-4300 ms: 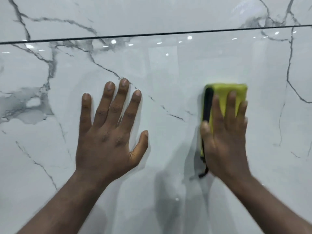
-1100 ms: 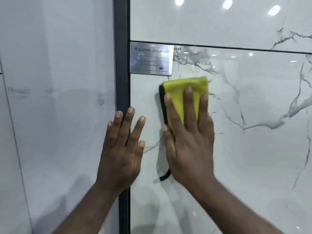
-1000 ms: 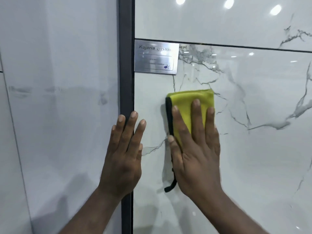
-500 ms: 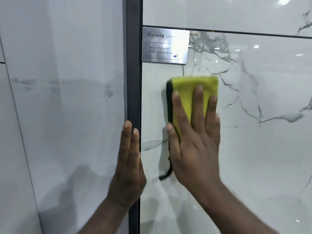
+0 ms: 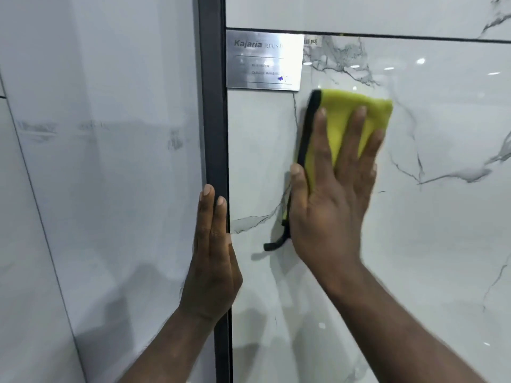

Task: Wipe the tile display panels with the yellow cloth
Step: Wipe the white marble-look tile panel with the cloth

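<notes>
The right hand (image 5: 329, 211) lies flat, fingers straight and spread, pressing the yellow cloth (image 5: 344, 114) against the marble-look tile panel (image 5: 442, 244). Only the cloth's upper part and left side show. The rest is hidden under the palm and fingers, and the fingertips are smeared with blur. A black edging (image 5: 309, 128) runs down the cloth's left side, and a short black tail (image 5: 274, 244) hangs out below the heel of the hand, just off the tile.

The left hand (image 5: 213, 261) is seen nearly edge-on, fingers straight and held together, resting along the dark vertical frame strip (image 5: 213, 106) that separates the two panels. Its thumb is hidden, and whether the palm touches the strip cannot be told. Both forearms are cut off at the bottom edge.

Up and left of the cloth, close to it but apart, a brushed metal label plate (image 5: 264, 62) sits in the marble panel's top left corner, against the strip. "Kajaria" is readable, but the smaller lines are too blurred to read. A small tag (image 5: 310, 41) beside it is only partly legible.

A thin dark joint (image 5: 401, 36) divides this panel from the tile above (image 5: 359, 12). Left of the strip, a paler glossy panel (image 5: 110, 175) carries faint grey smudges and dim reflections.
</notes>
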`<state>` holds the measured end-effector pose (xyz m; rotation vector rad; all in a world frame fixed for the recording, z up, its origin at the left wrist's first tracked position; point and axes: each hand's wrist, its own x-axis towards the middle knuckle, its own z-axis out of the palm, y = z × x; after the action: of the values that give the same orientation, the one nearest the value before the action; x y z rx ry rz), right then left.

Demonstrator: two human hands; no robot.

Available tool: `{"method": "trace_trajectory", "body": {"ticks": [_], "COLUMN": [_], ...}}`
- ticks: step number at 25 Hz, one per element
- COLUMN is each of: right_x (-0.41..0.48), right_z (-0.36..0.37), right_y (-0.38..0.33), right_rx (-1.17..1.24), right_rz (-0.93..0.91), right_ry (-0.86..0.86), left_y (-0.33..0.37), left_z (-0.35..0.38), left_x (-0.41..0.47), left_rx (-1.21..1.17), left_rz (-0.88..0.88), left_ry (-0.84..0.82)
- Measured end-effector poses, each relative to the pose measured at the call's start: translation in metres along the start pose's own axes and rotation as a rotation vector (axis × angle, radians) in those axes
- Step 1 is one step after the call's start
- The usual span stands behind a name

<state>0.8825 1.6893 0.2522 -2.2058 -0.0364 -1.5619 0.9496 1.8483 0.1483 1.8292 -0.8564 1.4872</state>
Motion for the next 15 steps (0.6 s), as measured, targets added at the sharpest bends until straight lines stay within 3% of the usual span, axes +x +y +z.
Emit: {"method": "trace_trajectory", "body": {"ticks": [4, 7, 11, 15], "right_x": [-0.06, -0.087, -0.005, -0.024], "right_z": [0.025, 0.008, -0.035, -0.051], "right_y": [-0.011, 0.036, 0.063, 0.072], "right_rx": [-0.105, -0.098, 0.041, -0.141], "right_rz": [-0.283, -0.21, 0.06, -0.216], "right_ry": [-0.176, -0.176, -0.035, -0.176], "left_y": [0.005, 0.006, 0.031, 0.064], "left_z": [-0.011, -0.025, -0.012, 0.018], "left_x": [0.014, 0.03, 0.055, 0.071], "left_rx": [0.127, 0.232, 0.342, 0.382], "left_rz": [0.019, 0.095, 0.191, 0.221], "left_ry": [0.042, -0.015, -0.112, -0.139]}}
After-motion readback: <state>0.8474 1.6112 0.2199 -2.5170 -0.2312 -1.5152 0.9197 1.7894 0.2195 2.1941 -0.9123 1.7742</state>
